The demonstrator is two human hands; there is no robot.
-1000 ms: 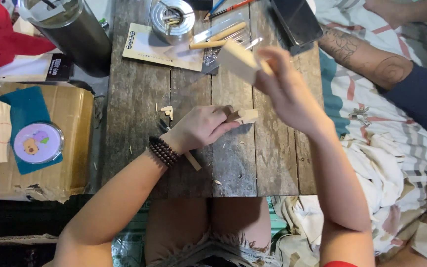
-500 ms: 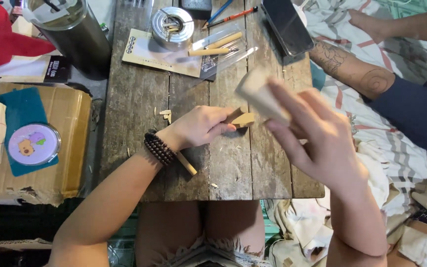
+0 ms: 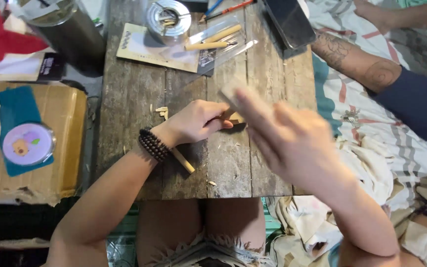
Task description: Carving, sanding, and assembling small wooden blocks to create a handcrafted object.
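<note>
My left hand (image 3: 198,121), with a dark bead bracelet (image 3: 152,144) on the wrist, rests on the weathered wooden table (image 3: 134,94) and grips a small piece of pale wood (image 3: 235,117). A slim wooden stick (image 3: 183,160) lies under the wrist. My right hand (image 3: 292,141) is raised above the table to the right, blurred by motion, and holds a pale wooden block (image 3: 229,92) by its near end. Small wood chips (image 3: 162,111) lie just left of the left hand.
At the table's far end are a round metal tin (image 3: 169,19), a printed card (image 3: 149,48) and a clear packet with wooden-handled tools (image 3: 213,40). A dark cylinder (image 3: 70,27) and a cardboard box (image 3: 50,148) stand left. Another person's tattooed arm (image 3: 357,62) lies right.
My right hand has swung with the block from up over the table's far side down toward me and to the right. The left hand has stayed on the small wood piece.
</note>
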